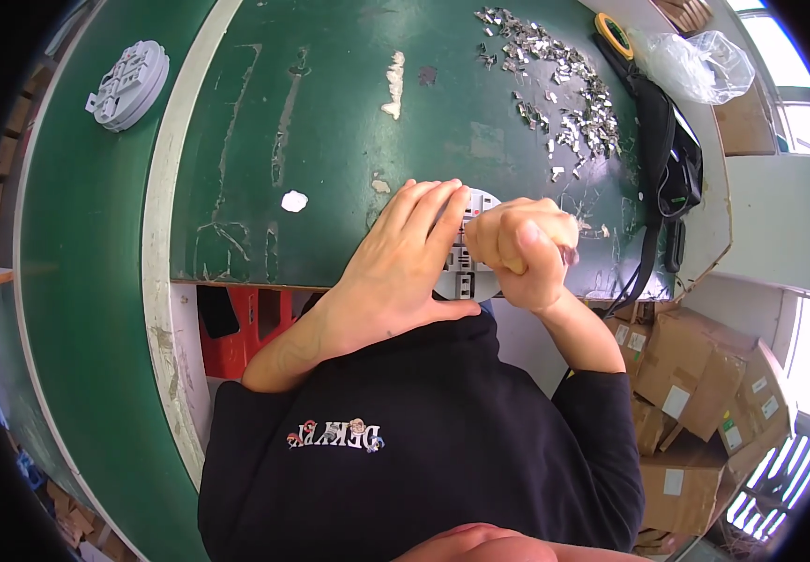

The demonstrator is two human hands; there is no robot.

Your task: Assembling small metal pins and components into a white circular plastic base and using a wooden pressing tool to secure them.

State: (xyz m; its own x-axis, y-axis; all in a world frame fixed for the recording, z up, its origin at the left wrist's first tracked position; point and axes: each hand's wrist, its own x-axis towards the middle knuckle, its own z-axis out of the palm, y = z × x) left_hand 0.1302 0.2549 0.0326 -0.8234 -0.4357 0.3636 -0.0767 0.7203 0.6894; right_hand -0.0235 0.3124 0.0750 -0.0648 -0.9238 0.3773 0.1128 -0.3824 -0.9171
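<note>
A round grey plastic base [465, 281] with moulded slots and small metal pieces lies at the table's near edge, partly hidden under both hands. My left hand [393, 255] grips its left side, with long fingers over the far rim and the thumb along the near rim. Above its right side my right hand [525, 245] is closed in a fist. A small dark end and a bit of yellow show at this fist, but what it holds is mostly hidden. Many small bent metal clips [564, 80] are scattered at the far right of the green table [330, 159].
Another round plastic base [131, 86] sits on the green surface at far left, past a pale ledge [170, 159]. A black bag [669, 150], yellow tape roll [614, 36] and clear plastic bag [695, 66] line the right edge. Cardboard boxes [695, 365] are piled at lower right.
</note>
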